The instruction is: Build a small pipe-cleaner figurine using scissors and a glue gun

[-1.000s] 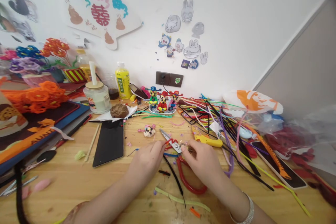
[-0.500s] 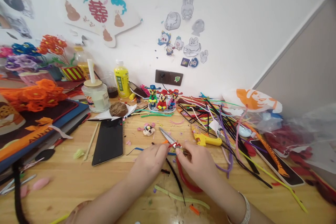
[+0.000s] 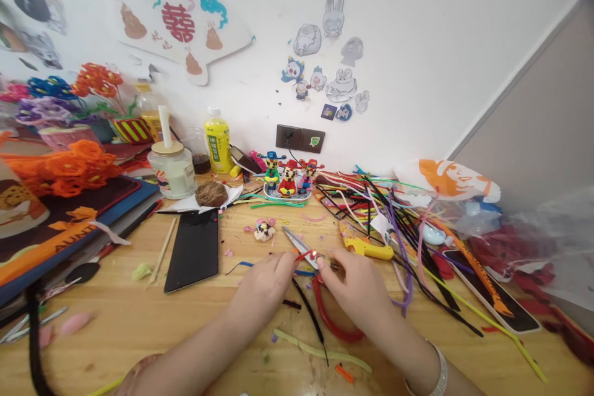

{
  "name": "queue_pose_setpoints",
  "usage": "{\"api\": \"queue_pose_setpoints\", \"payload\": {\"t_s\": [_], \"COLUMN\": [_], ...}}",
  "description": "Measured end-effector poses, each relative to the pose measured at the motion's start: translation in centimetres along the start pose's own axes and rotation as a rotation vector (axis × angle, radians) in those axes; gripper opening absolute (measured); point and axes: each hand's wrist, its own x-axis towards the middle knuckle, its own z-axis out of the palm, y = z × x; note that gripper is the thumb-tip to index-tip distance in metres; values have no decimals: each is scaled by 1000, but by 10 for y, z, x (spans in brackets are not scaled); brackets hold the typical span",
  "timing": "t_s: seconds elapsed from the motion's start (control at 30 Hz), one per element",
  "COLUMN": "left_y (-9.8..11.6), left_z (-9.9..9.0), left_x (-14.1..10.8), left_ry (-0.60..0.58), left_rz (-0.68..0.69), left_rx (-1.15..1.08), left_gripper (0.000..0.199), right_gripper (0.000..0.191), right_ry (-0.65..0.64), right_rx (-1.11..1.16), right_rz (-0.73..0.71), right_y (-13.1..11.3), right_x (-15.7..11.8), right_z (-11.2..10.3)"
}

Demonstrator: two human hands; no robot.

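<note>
Strip (image 3: 304,255), red, above scissors (image 3: 293,237), pinched by closed fingers of left hand (image 3: 268,283), beside curled fingers of right hand (image 3: 357,278), with hold unclear. Seemingly mid-shaping; next, probably calls for steady bending.

The one camera sits on the person's head and looks forward and down across the counter (image 3: 116,322), so both forearms (image 3: 208,341) enter from the bottom edge. The left hand (image 3: 268,279) and right hand (image 3: 356,276) appear at close range, just below the middle. The wall (image 3: 427,43) stands farther off and fills much of the upper half. The view is wide, reaching from flowers (image 3: 69,172) at the left to plastic bags (image 3: 503,241) at the right.
</note>
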Motion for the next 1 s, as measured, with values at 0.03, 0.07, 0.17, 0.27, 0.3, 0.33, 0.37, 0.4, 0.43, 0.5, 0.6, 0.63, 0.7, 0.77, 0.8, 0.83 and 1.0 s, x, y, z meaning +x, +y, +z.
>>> {"api": "queue_pose_setpoints", "payload": {"t_s": [0.03, 0.07, 0.17, 0.27, 0.3, 0.33, 0.37, 0.4, 0.43, 0.5, 0.6, 0.63, 0.7, 0.77, 0.8, 0.83, 1.0], "left_y": [-1, -2, -5, -7, -8, -8, -9, -9, -10, -10, -11, -11, -11, -10, -10, -10, -11], "left_z": [0, 0, -3, -6, -6, -7, -7, -7, -7, -7, -8, -8, -10, -11, -12, -13, -13], "left_x": [1, 2, 7, 10, 11, 11, 12, 12, 12, 12, 12, 13, 13, 13, 14, 14, 16], "left_ry": [-3, -3, -4, -16, -17, -17, -17, -19, -21, -24, -17, -14, -9, -3, 0, 3, 8], "left_rz": [-33, -70, -186, -285, -312, -335, -354, -369, -381, -398, -426, -434, -447, -459, -466, -472, -482], "left_rx": [-11, -28, -126, -228, -249, -264, -276, -286, -296, -317, -343, -351, -364, -368, -366, -361, -337], "left_gripper": [18, 19, 18, 17, 17, 16, 16, 16, 16, 16, 17, 17, 17, 18, 18, 18, 19], "right_gripper": [35, 37, 38, 27, 27, 30, 31, 33, 33, 32, 30, 28, 24, 21, 21, 22, 39], "right_ry": [12, 26, 75, 117, 130, 122, 115, 100, 83, 61, 53, 50, 43, 50, 59, 73, 129], "right_rx": [-4, -12, -59, -55, -24, 6, 33, 64, 96, 151, 203, 216, 240, 255, 256, 255, 224], "right_rz": [23, 51, 122, 80, 45, 14, 2, -10, -21, -36, -55, -58, -67, -68, -69, -73, -155], "right_y": [2, 6, 21, 39, 43, 47, 49, 50, 50, 48, 43, 41, 38, 35, 35, 35, 40], "right_x": [2, 5, 14, 22, 23, 24, 25, 25, 25, 23, 22, 22, 21, 21, 20, 20, 22], "right_z": [-3, -7, -9, 3, 10, 17, 23, 29, 33, 37, 34, 32, 28, 26, 28, 31, 51]}}
